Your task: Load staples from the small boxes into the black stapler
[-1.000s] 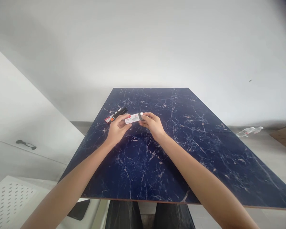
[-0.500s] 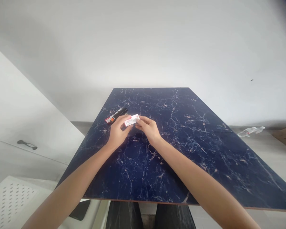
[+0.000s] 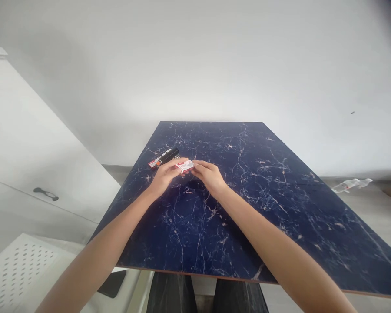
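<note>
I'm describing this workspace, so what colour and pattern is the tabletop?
The tabletop is dark blue with pale marbled veins, in the head view.

Over the dark blue, white-veined tabletop [image 3: 247, 152], a hand could pass broadly to the right of the bare right hand [image 3: 211, 177], and also toward the far edge, behind which the plain pale wall [image 3: 215, 65] stops the way. Between the two bare forearms [image 3: 267, 232] a passage opens from the near edge, but it ends at the small white-and-red rectangular box [image 3: 186, 166], gripped by both hands. Just beyond the left hand [image 3: 162, 179], the long black object with an orange mark [image 3: 169, 155] and the flat red-and-white packet [image 3: 153, 163] obstruct.
</note>
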The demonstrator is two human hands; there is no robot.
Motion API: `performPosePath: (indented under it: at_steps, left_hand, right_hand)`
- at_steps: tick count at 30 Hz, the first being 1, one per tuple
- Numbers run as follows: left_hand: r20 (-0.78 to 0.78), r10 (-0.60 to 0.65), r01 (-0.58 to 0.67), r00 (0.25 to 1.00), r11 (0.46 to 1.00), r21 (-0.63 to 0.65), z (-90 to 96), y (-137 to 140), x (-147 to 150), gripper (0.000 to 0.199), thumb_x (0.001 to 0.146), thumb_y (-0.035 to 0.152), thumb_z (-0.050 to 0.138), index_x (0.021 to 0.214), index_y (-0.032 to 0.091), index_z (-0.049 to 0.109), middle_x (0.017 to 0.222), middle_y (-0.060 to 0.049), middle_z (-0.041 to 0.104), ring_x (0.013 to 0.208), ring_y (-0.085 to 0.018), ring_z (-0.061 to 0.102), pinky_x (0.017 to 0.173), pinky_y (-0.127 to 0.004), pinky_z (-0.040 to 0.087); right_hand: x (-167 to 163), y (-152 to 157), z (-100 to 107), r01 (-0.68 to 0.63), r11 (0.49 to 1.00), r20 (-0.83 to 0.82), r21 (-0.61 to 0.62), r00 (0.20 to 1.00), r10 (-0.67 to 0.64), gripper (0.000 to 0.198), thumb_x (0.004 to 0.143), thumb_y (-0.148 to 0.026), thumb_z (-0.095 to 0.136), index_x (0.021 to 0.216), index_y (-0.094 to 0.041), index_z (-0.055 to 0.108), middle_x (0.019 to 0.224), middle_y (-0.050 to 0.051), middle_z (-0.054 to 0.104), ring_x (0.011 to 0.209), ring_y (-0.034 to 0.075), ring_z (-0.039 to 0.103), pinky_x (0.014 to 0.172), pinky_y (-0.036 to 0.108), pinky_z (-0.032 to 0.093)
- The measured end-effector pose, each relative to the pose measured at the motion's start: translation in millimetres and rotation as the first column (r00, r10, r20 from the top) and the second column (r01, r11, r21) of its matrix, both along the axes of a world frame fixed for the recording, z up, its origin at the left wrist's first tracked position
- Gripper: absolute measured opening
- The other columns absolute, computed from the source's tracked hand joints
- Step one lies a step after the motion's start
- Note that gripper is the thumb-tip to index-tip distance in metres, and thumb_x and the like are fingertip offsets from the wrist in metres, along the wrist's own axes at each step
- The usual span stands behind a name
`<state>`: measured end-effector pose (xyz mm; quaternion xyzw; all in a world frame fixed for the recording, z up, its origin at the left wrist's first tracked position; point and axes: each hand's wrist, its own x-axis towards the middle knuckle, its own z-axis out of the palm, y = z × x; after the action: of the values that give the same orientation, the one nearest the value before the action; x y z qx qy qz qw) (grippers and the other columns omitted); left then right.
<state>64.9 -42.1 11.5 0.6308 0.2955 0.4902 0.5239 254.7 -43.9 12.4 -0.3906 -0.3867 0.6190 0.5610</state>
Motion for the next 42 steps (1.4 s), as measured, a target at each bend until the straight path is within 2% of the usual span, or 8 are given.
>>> performPosePath:
  at_steps: [7,11,18,22,26,31,35,42]
  left_hand:
    - [-0.037,0.007,-0.01,0.999,0.996,-0.083,3.1,7,-7,0.033,0.081,0.035,0.083,0.112,0.024,0.078,0.142,-0.01,0.063,0.111,-0.03,0.068,0.094,-0.048,0.057]
    - [-0.267,-0.015,0.012,0.963,1.0,-0.012,20.5,8,-23,0.03,0.082,0.039,0.08,0.107,0.023,0.078,0.135,-0.01,0.068,0.112,-0.029,0.069,0.098,-0.047,0.055]
    - [-0.746,0.146,-0.03,0.649,0.986,0.167,30.3,2,-80,0.033,0.084,0.049,0.073,0.105,0.025,0.079,0.112,-0.006,0.076,0.083,-0.023,0.07,0.081,-0.038,0.057]
    - [-0.752,0.405,-0.118,0.521,0.906,0.407,34.6,-3,-100,0.034,0.083,0.048,0.072,0.108,0.026,0.078,0.117,-0.007,0.074,0.061,-0.017,0.059,0.066,-0.036,0.054]
    - [-0.628,0.541,-0.173,0.559,0.817,0.55,47.1,-15,-62,0.03,0.096,0.046,0.06,0.11,0.024,0.076,0.112,-0.007,0.073,0.072,-0.021,0.064,0.076,-0.042,0.055]
    - [-0.767,0.206,0.292,0.607,0.841,0.457,26.5,-37,44,0.043,0.098,0.047,0.06,0.137,0.031,0.063,0.14,-0.006,0.064,0.128,-0.031,0.058,0.11,-0.051,0.045]
    - [-0.83,0.145,0.439,0.539,0.793,0.424,-3.0,-49,87,0.047,0.102,0.045,0.052,0.146,0.027,0.056,0.156,-0.01,0.049,0.147,-0.034,0.04,0.12,-0.057,0.032]
    - [-0.834,0.091,0.459,0.544,0.8,0.387,-9.5,-52,79,0.049,0.106,0.042,0.044,0.154,0.03,0.044,0.165,-0.007,0.037,0.154,-0.032,0.03,0.126,-0.057,0.026]
  right_hand:
    - [1,-1,-3,-0.043,0.998,-0.027,-0.037,0.999,0.042,0.01,0.086,-0.02,0.071,0.093,-0.015,0.076,0.102,0.009,0.077,0.094,0.017,0.072,0.102,0.036,0.056]
    - [-3,-2,-3,-0.058,0.998,0.107,-0.025,0.992,0.06,0.014,0.088,-0.02,0.068,0.099,-0.015,0.075,0.1,0.008,0.077,0.09,0.017,0.073,0.098,0.036,0.058]
    - [16,-10,13,-0.173,0.981,0.507,0.085,0.855,0.107,0.022,0.092,-0.028,0.061,0.109,-0.02,0.074,0.11,0.008,0.076,0.089,0.018,0.072,0.084,0.035,0.06]
    - [53,-26,20,-0.34,0.918,0.761,0.204,0.646,0.07,0.025,0.094,-0.034,0.061,0.111,-0.026,0.076,0.114,0.006,0.076,0.097,0.024,0.072,0.093,0.044,0.056]
    - [93,-44,28,-0.472,0.858,0.905,0.201,0.426,0.022,0.038,0.096,-0.041,0.059,0.13,-0.028,0.07,0.129,0.008,0.071,0.11,0.03,0.069,0.098,0.05,0.054]
    - [127,-61,20,-0.573,0.804,0.986,0.159,0.135,-0.098,0.08,0.092,-0.061,0.058,0.16,-0.025,0.037,0.162,0.01,0.041,0.148,0.037,0.038,0.12,0.057,0.033]
    - [139,-68,7,-0.634,0.772,0.998,0.057,0.046,-0.036,0.1,0.088,-0.071,0.057,0.166,-0.023,0.017,0.17,0.009,0.024,0.156,0.037,0.022,0.126,0.054,0.022]
    - [128,-81,-2,-0.638,0.77,0.998,-0.028,0.029,0.06,0.114,0.083,-0.082,0.055,0.166,-0.027,0.0,0.173,0.007,-0.004,0.158,0.04,0.0,0.127,0.058,0.014]
